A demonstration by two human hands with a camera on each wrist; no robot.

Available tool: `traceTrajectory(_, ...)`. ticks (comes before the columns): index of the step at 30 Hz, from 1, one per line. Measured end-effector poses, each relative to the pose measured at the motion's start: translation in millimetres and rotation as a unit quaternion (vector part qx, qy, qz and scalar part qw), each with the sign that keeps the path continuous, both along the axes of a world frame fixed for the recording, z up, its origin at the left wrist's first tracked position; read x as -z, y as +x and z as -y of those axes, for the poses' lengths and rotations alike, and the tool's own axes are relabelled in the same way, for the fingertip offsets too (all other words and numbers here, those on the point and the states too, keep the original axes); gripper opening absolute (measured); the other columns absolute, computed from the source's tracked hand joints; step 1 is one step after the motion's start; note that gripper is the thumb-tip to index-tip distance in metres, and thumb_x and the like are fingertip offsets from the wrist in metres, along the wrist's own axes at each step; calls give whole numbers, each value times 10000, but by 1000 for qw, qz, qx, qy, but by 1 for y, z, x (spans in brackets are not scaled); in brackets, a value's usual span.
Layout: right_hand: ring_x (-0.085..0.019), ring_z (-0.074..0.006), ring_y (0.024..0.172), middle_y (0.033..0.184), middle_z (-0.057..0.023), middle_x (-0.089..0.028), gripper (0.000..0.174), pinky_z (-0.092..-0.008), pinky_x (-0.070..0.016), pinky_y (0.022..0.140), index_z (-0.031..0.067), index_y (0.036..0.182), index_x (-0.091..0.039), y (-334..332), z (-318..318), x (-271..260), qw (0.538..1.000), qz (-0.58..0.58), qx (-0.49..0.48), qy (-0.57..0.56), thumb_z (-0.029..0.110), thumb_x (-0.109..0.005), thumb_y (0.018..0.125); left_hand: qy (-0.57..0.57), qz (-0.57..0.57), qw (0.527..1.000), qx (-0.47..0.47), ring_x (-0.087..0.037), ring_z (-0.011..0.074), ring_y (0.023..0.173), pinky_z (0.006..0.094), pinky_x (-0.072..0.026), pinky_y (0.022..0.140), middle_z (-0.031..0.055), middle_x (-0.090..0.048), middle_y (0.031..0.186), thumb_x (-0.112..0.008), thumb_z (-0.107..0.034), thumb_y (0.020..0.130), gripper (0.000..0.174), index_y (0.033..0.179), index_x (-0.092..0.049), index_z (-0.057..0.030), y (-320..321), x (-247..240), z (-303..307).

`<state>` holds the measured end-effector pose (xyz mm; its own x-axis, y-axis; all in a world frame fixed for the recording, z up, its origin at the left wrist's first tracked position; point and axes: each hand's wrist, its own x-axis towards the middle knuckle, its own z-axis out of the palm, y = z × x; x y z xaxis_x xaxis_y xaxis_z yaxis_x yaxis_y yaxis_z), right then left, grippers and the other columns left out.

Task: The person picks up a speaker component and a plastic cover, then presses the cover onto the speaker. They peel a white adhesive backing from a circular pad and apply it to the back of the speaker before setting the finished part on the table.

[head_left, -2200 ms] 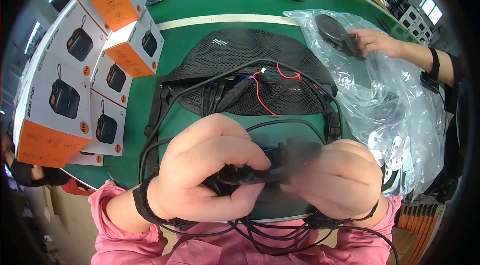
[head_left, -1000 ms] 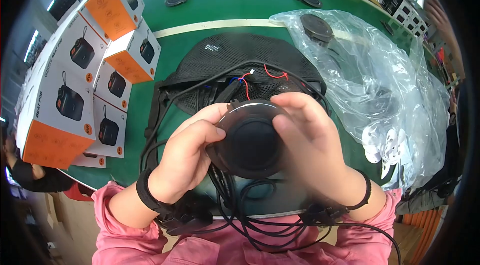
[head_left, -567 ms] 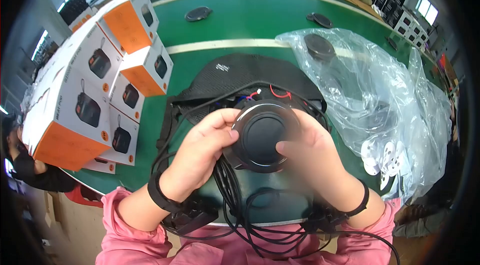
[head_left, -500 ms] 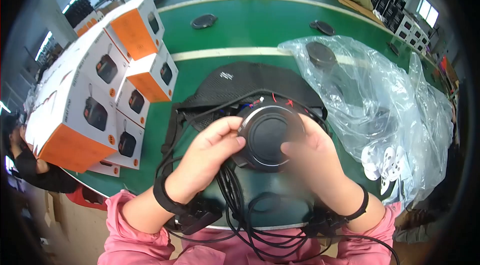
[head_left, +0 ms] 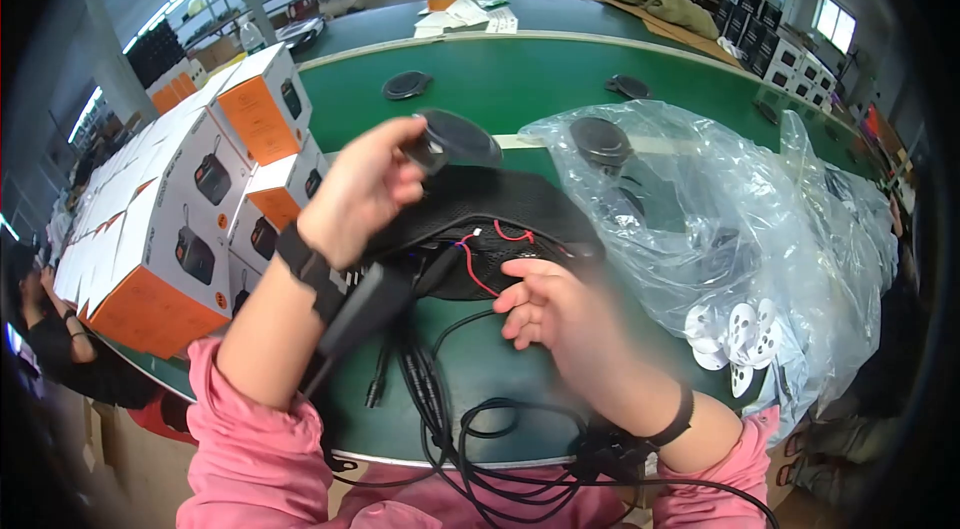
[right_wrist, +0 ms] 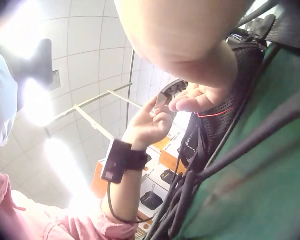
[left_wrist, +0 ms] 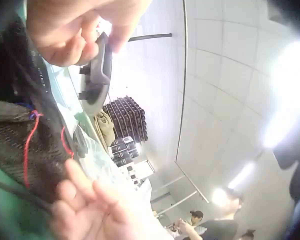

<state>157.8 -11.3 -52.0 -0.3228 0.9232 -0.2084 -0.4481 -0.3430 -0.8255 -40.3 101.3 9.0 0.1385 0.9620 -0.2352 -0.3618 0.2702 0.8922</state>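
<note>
A round black part [head_left: 462, 137] is pinched at its near-left edge by the left hand [head_left: 365, 191], raised above the back of the black mesh bag [head_left: 540, 204]. The left wrist view has the same part [left_wrist: 99, 75] edge-on between thumb and fingers of the left hand [left_wrist: 85, 25]. The right hand [head_left: 560, 319] hangs in front of the bag with loosely bent fingers and holds nothing. Red wires [head_left: 478, 269] lie over the bag's opening beside it. In the right wrist view the part [right_wrist: 175, 89] shows beyond the right hand [right_wrist: 205, 95].
Printed white and orange boxes [head_left: 190, 239] are stacked at the left. At the right spreads a clear plastic bag [head_left: 690, 239] with a round black part [head_left: 600, 141] and white pieces [head_left: 740, 334] by it. Two more black parts lie farther back; black cables [head_left: 425, 399] loop near the front edge.
The right hand has let go of the round part and moved down from it. The left hand has carried the part up, forward and left. The head view has tilted up.
</note>
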Motion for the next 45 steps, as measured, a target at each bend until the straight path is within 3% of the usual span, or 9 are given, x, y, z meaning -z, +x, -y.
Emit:
traceTrajectory(5, -541, -104, 627, 799, -60, -566, 243, -207, -424, 549, 35, 1054, -475, 0, 0, 1, 999, -10, -31, -2, 164, -408, 860, -68, 19, 996, -63, -341, 71, 490, 176, -285, 372, 8, -430, 667, -489, -149, 846, 123, 791, -444, -48, -2, 9, -87)
traceTrajectory(9, -537, -96, 627, 809, -57, -565, 229, -201, -422, 551, 37, 1047, -480, 1, -2, 1, 999, -1, -41, -6, 137, -409, 855, -8, 9, 997, -80, -423, 357, 1097, 345, -457, 850, 224, -154, 1334, -486, -165, 855, 544, 1279, -179, -18, -25, 46, -142)
traceTrajectory(13, -538, -89, 642, 820, -52, -564, 220, -195, -421, 561, 42, 1046, -485, 2, -2, 5, 999, 0, -45, -1, 126, -396, 864, -20, -127, 987, -93, -398, 408, 1078, 418, -425, 851, 213, -229, 1259, -584, -204, 760, 607, 1248, -273, -19, -23, 49, -129)
traceTrajectory(19, -524, -80, 636, 807, -45, -561, 214, -192, -412, 557, 35, 1031, -490, 1, -2, 7, 999, 10, -45, 15, 112, -413, 847, 189, -197, 961, 45, -495, 183, 982, 300, -394, 815, 84, -465, 1155, -506, -220, 811, 389, 1145, -467, -24, 19, 2, -48)
traceTrajectory(24, -502, -63, 622, 766, -23, -551, 180, -179, -390, 541, 33, 996, -504, 10, 8, -29, 990, 32, -1, 139, 95, -426, 846, 434, -377, 815, 70, -513, 190, 943, 302, -399, 809, 89, -535, 1055, -474, -92, 788, 215, 965, -558, -3, 61, -3, 65)
traceTrajectory(29, -536, -141, 685, 759, -64, -548, 197, -258, -438, 638, -7, 941, -551, 62, -45, -38, 756, 494, 281, 323, 125, -456, 829, 558, -457, 690, 69, -548, 258, 845, 315, -428, 739, 122, -559, 952, -548, 3, 678, 194, 864, -597, -18, 61, 24, 112)
traceTrajectory(31, -548, -309, 858, 865, -228, -557, 213, -391, -442, 751, -38, 894, -567, 86, -73, -16, 606, 703, 250, 276, 88, -456, 764, 540, -426, 722, 80, -549, 250, 835, 310, -428, 734, 120, -560, 941, -542, 9, 684, 184, 857, -599, -16, 56, 30, 109)
traceTrajectory(33, -531, -344, 906, 955, -212, -559, 259, -381, -425, 803, 8, 964, -586, 101, -92, -2, 584, 759, 194, 212, 75, -477, 739, 506, -378, 772, 69, -552, 224, 814, 291, -429, 722, 114, -560, 915, -524, 37, 695, 173, 843, -601, -8, 53, 33, 107)
traceTrajectory(45, -608, -241, 747, 808, -121, -625, 298, -322, -470, 663, 46, 883, -608, 105, -115, 13, 630, 764, 89, 108, 197, -688, 639, 422, -324, 837, 128, -534, 197, 848, 283, -400, 771, 91, -571, 873, -497, 21, 739, 135, 833, -591, 0, 47, 55, 101)
